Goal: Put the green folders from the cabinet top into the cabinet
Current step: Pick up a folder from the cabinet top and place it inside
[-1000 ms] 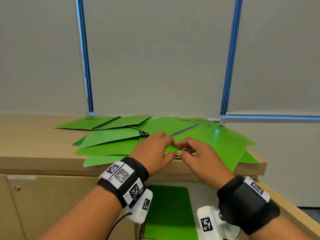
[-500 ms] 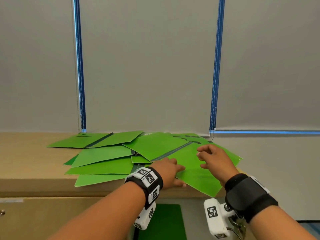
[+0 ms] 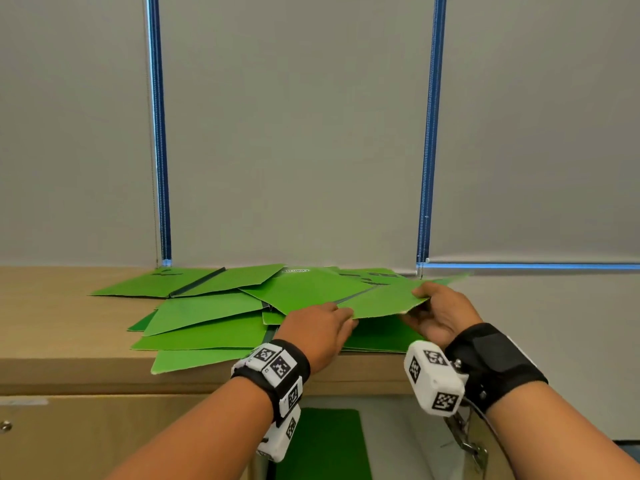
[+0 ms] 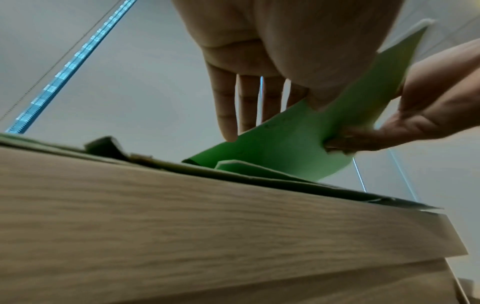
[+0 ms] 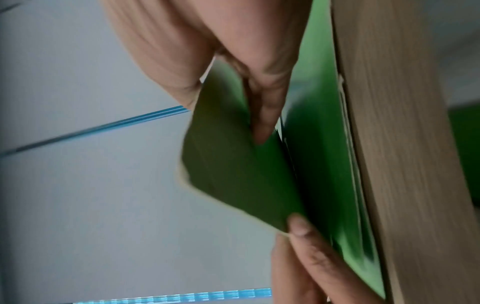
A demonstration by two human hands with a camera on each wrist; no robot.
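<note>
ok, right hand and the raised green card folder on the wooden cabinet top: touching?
Touching. The head view shows the right hand gripping the lifted edge of the raised green folder; the right wrist view shows a finger against its underside.

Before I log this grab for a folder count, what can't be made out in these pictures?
- How many green folders lie in the pile: head view, they overlap.
- Left hand fingertips: head view, tucked under the lifted folder.
- Cabinet interior: head view, cut off at the bottom edge; only a dark green folder shows.
- Right hand grip detail: right wrist view, motion blur.
</note>
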